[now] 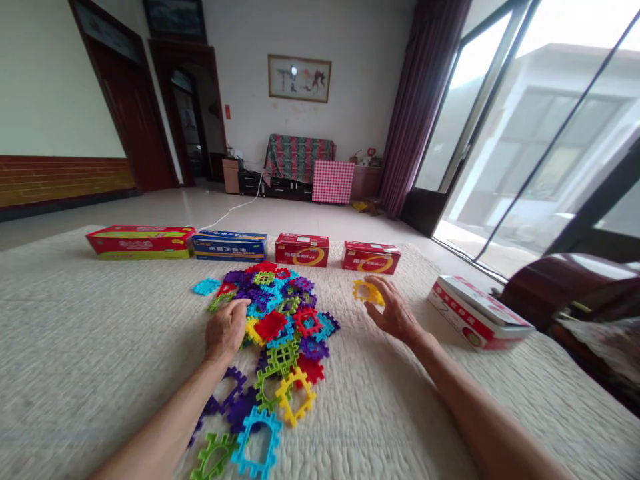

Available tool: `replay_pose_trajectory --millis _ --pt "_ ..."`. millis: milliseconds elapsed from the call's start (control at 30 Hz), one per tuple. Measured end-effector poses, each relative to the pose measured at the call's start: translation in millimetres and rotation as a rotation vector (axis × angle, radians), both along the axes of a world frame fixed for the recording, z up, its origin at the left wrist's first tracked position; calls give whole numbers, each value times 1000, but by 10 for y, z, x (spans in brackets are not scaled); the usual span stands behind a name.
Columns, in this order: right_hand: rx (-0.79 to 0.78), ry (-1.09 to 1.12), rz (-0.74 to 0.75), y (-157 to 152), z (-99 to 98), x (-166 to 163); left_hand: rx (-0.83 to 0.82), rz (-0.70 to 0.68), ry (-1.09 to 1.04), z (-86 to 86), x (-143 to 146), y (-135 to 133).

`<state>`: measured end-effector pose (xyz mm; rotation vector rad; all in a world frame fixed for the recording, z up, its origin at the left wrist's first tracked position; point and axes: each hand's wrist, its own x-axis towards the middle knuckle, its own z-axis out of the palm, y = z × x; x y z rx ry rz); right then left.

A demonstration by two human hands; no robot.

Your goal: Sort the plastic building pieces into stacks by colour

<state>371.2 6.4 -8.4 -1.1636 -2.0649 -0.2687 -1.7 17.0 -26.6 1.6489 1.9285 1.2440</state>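
Note:
A heap of notched plastic interlocking building tiles [283,357] in purple, red, blue, green and yellow lies on the quilted cover. My left hand [227,330] rests at the heap's left side with its fingers curled; what they hold, if anything, is hidden. Beside its fingertips are a yellow tile [254,331] and a red tile [271,326]. To the right of the heap, my right hand [394,312] has thumb and fingers around opposite edges of a yellow building tile [361,291] with an open middle. A lone light-blue tile [206,287] lies left of the heap.
Along the far side stand a red-and-green box [143,243], a blue box [230,247] and two red boxes [302,251] [371,258]. A white-and-red box [480,313] sits right of my right hand. The quilted cover [100,333] spreads beneath everything.

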Motion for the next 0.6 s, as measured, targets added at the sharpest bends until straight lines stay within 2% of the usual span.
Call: replay_pose_trajectory --millis 100,200,367,600 --pt "9 40 -130 15 -53 350 -15 24 -8 16 2 -3" --pt "-24 65 -178 14 -115 543 -18 26 -25 44 15 -19" --pt "-60 60 -123 38 -191 593 -21 26 -29 75 29 -40" --pt "-82 25 -171 84 -246 622 -5 36 -25 21 6 -7"
